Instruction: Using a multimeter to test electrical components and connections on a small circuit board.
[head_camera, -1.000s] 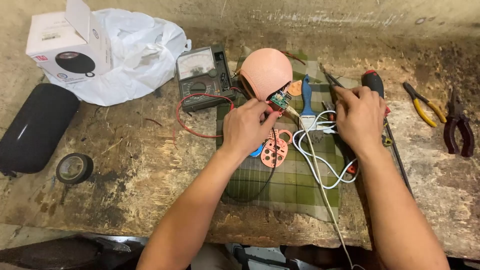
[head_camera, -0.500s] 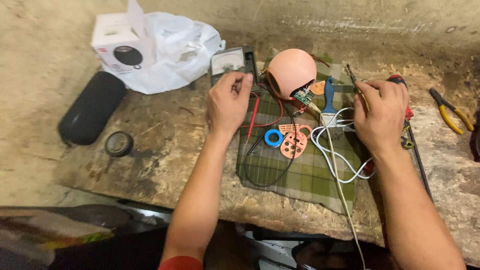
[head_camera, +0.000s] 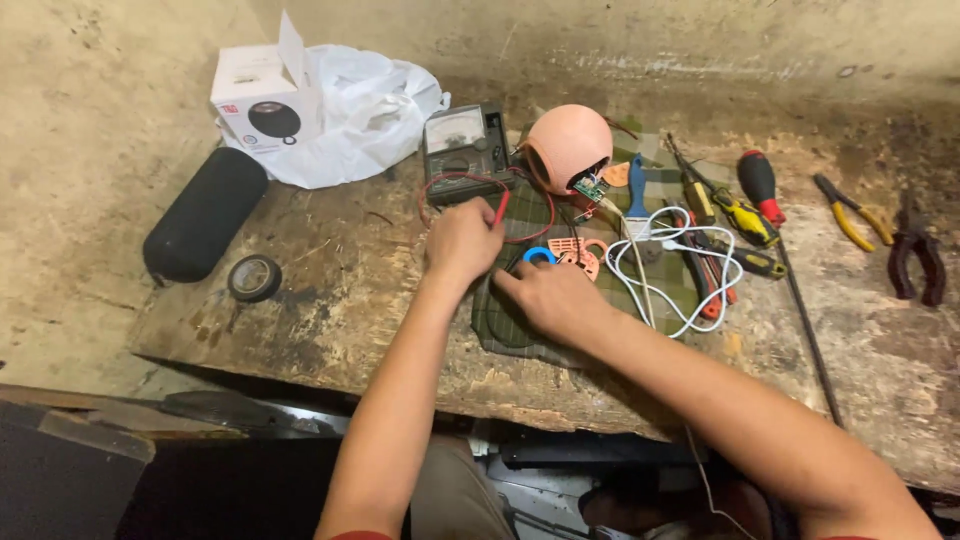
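The left hand (head_camera: 462, 238) pinched a red probe (head_camera: 499, 208) whose red lead looped back to the grey analogue multimeter (head_camera: 460, 152). The right hand (head_camera: 552, 296) lay flat on the green checked cloth (head_camera: 520, 325), just beside a blue ring (head_camera: 539, 256). A pink rounded shell (head_camera: 566, 146) with an exposed circuit board (head_camera: 587, 187) stood behind, white cable (head_camera: 680, 275) coiled to its right.

Far left on the workbench (head_camera: 330, 300): box (head_camera: 262, 100) against a bag (head_camera: 370, 110), with a cylindrical speaker (head_camera: 205, 213) and tape roll (head_camera: 254, 277) nearer. Mid-bench: meter (head_camera: 460, 150) left of the round shell (head_camera: 567, 147), cloth (head_camera: 520, 325) beneath. Right: screwdrivers (head_camera: 745, 205), then pliers (head_camera: 915, 262) farthest right.
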